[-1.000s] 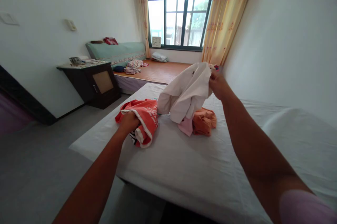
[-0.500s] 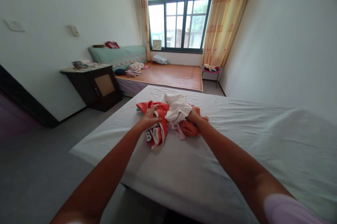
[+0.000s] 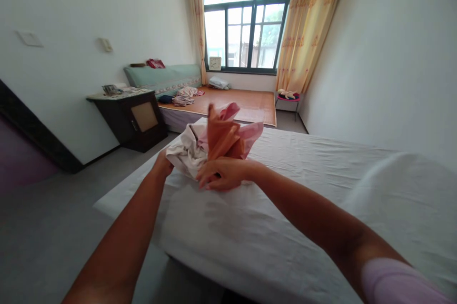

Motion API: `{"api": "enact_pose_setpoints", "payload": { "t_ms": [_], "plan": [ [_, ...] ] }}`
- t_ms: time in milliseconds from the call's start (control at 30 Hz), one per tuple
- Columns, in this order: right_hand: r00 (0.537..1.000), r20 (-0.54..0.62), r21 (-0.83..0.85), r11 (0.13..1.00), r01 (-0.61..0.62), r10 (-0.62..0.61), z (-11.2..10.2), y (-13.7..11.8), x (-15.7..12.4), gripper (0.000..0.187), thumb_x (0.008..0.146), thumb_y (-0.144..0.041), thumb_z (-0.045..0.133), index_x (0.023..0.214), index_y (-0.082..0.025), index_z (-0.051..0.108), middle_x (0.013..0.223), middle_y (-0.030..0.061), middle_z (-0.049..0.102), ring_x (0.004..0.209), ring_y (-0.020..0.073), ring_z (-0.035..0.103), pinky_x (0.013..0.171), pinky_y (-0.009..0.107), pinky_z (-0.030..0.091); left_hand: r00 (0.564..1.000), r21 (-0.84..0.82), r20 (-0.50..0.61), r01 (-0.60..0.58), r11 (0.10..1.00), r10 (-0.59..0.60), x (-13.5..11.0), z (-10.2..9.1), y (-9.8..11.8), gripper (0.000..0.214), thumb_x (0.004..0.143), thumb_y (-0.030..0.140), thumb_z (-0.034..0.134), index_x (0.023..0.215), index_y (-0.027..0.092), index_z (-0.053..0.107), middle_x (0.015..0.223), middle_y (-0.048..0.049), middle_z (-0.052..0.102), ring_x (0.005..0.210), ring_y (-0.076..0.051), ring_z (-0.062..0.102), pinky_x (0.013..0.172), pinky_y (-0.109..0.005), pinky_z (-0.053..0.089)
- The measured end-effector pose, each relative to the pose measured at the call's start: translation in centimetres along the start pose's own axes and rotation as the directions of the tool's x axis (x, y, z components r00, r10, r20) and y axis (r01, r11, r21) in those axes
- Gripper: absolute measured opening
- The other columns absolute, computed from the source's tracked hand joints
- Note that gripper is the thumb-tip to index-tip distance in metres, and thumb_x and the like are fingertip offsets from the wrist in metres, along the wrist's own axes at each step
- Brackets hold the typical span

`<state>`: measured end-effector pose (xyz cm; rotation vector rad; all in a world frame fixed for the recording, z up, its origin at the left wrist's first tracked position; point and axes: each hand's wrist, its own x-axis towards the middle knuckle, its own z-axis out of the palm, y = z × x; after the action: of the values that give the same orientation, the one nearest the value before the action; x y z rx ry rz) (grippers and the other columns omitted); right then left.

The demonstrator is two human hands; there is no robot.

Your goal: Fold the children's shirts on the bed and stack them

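Observation:
A bundle of clothes [image 3: 214,139] sits gathered between my hands, just above the near left part of a bed with a white sheet [image 3: 293,189]. Orange and pink pieces stick up on top and a white garment [image 3: 183,151] bulges at the left. My right hand [image 3: 223,174] curls round the front and underside of the bundle. My left hand [image 3: 162,165] presses against its left side, with the fingers hidden behind the white garment. The red garment is out of sight within the bundle.
A dark cabinet [image 3: 130,116] with papers on top stands at the left wall. Behind it lies a second bed with an orange mat [image 3: 243,101], loose clothes and a green pillow. A window, yellow curtains and a small pink stool [image 3: 287,99] are at the back.
A second ago my right hand held the white garment up high and my left gripped the red one. Both hands then pushed the clothes together and now lift them as one bundle.

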<state>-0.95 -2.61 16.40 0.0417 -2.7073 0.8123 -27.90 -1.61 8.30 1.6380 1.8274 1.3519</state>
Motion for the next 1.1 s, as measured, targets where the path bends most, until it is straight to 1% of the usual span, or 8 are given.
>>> {"api": "enact_pose_setpoints", "payload": {
  "t_ms": [100, 200, 267, 433, 600, 800, 967, 1100],
  "plan": [
    [0.931, -0.248, 0.205, 0.954, -0.219, 0.267, 0.4, 2.2, -3.5, 0.024, 0.088, -0.036, 0.053, 0.096, -0.023, 0.072, 0.098, 0.0011, 0.071, 0.092, 0.0169, 0.066, 0.085, 0.03, 0.051, 0.973, -0.16, -0.078, 0.205, 0.966, -0.219, -1.6, -2.9, -2.5, 0.05, 0.089, 0.047, 0.039, 0.124, 0.013, 0.055, 0.112, -0.0168, 0.065, 0.093, -0.024, 0.067, 0.067, -0.034, 0.056],
    [0.533, -0.662, 0.324, 0.843, -0.43, 0.527, -0.8, 6.5, -7.0, 0.028, 0.087, -0.038, 0.051, 0.1, -0.02, 0.069, 0.09, 0.0044, 0.071, 0.077, 0.0159, 0.066, 0.071, 0.03, 0.053, 0.952, -0.261, -0.094, 0.258, 0.93, -0.29, -3.0, -3.6, -2.1, 0.054, 0.088, 0.056, 0.042, 0.13, 0.024, 0.053, 0.138, -0.0121, 0.052, 0.118, -0.026, 0.056, 0.08, -0.036, 0.054],
    [0.403, -0.731, 0.261, 0.771, -0.581, 0.551, -0.9, 9.2, -8.4, 0.028, 0.082, -0.033, 0.06, 0.105, -0.02, 0.067, 0.103, 0.0072, 0.07, 0.085, 0.0163, 0.065, 0.077, 0.031, 0.052, 0.982, -0.192, -0.015, 0.184, 0.964, -0.19, -3.7, -2.6, -0.7, 0.058, 0.085, 0.061, 0.045, 0.134, 0.029, 0.051, 0.143, -0.0091, 0.048, 0.123, -0.028, 0.052, 0.086, -0.039, 0.051],
    [0.484, -0.635, 0.07, 0.669, -0.74, 0.602, 2.6, 11.5, -7.1, 0.044, 0.078, -0.037, 0.068, 0.117, -0.02, 0.063, 0.111, 0.0085, 0.068, 0.097, 0.0192, 0.062, 0.087, 0.032, 0.048, 0.946, 0.217, 0.268, -0.242, 0.946, 0.181, -4.2, 2.1, 2.2, 0.06, 0.079, 0.048, 0.06, 0.132, 0.021, 0.055, 0.131, -0.0116, 0.057, 0.121, -0.03, 0.05, 0.102, -0.043, 0.039],
    [0.584, -0.562, -0.006, 0.703, -0.711, 0.585, 3.0, 9.4, -4.2, 0.015, 0.082, -0.029, 0.059, 0.091, -0.024, 0.071, 0.085, 0.0006, 0.071, 0.082, 0.0174, 0.063, 0.078, 0.028, 0.047, 0.968, 0.629, 0.172, -0.252, 0.736, 0.185, -3.8, 4.7, 3.2, 0.039, 0.085, 0.035, 0.056, 0.123, 0.028, 0.062, 0.116, -0.0106, 0.065, 0.112, -0.032, 0.054, 0.095, -0.047, 0.039],
    [0.453, -0.86, -0.001, 0.887, -0.462, 0.235, -4.4, 5.8, -3.4, 0.016, 0.084, -0.032, 0.054, 0.085, -0.019, 0.064, 0.083, 0.0021, 0.066, 0.079, 0.0153, 0.059, 0.075, 0.028, 0.048, 0.945, 0.541, -0.003, -0.274, 0.795, 0.328, -2.7, 2.2, 5.3, 0.024, 0.088, 0.033, 0.05, 0.095, 0.022, 0.071, 0.098, -0.0068, 0.07, 0.102, -0.025, 0.058, 0.093, -0.039, 0.042],
    [0.433, -0.854, 0.067, 0.885, -0.46, 0.289, -5.8, 5.6, -4.1, 0.019, 0.086, -0.036, 0.055, 0.093, -0.019, 0.062, 0.083, 0.0011, 0.067, 0.067, 0.0128, 0.059, 0.068, 0.026, 0.048, 0.838, 0.292, -0.406, -0.258, 0.921, 0.363, -0.5, -2.1, 8.0, 0.03, 0.089, 0.033, 0.044, 0.097, 0.018, 0.069, 0.093, -0.0038, 0.069, 0.087, -0.018, 0.063, 0.081, -0.028, 0.049],
    [0.495, -0.688, -0.036, 0.656, -0.754, 0.531, -1.5, 8.7, -4.4, 0.025, 0.087, -0.037, 0.057, 0.104, -0.021, 0.066, 0.104, 0.0069, 0.07, 0.086, 0.0183, 0.064, 0.08, 0.03, 0.047, 0.924, 0.25, -0.073, -0.348, 0.904, 0.376, -0.7, -0.5, 8.7, 0.033, 0.089, 0.032, 0.044, 0.104, 0.018, 0.069, 0.096, -0.0043, 0.07, 0.086, -0.018, 0.064, 0.078, -0.028, 0.051]
  ]
}}
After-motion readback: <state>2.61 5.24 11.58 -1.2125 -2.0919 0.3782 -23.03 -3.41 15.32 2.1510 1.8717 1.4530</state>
